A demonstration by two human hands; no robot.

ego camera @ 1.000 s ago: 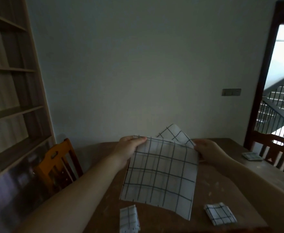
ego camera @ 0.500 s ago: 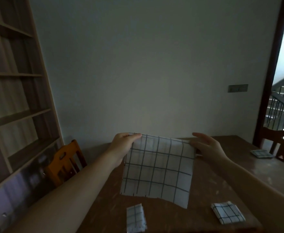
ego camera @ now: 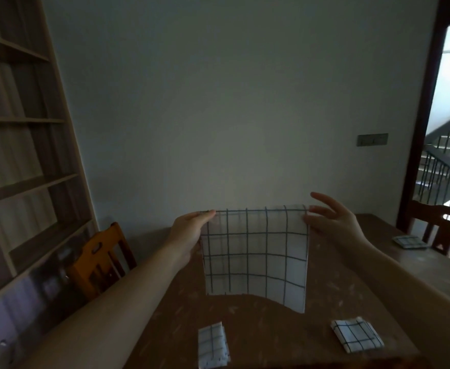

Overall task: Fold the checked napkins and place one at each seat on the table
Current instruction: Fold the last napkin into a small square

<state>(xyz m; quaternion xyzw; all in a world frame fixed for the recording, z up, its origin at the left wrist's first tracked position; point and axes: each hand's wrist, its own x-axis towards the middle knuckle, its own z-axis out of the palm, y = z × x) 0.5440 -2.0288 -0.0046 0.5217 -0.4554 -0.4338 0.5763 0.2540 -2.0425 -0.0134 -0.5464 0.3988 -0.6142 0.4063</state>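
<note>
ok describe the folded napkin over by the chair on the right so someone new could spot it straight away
Start at the bright doorway with the staircase railing, then drop to the dark wooden chair below it. On the brown wooden table just before that chair lies a small folded white checked napkin. It is the far one, alone at the right edge; the other two folded napkins sit along the near edge.

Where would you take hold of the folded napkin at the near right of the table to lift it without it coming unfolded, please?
Probably at the folded napkin's edge, pinching all layers together, thumb on top and fingers slid beneath. It lies flat on the table as a small tilted square, so its near corner, pointing towards the person, is the easiest way in from the front. Both hands are busy with the open napkin.
</note>
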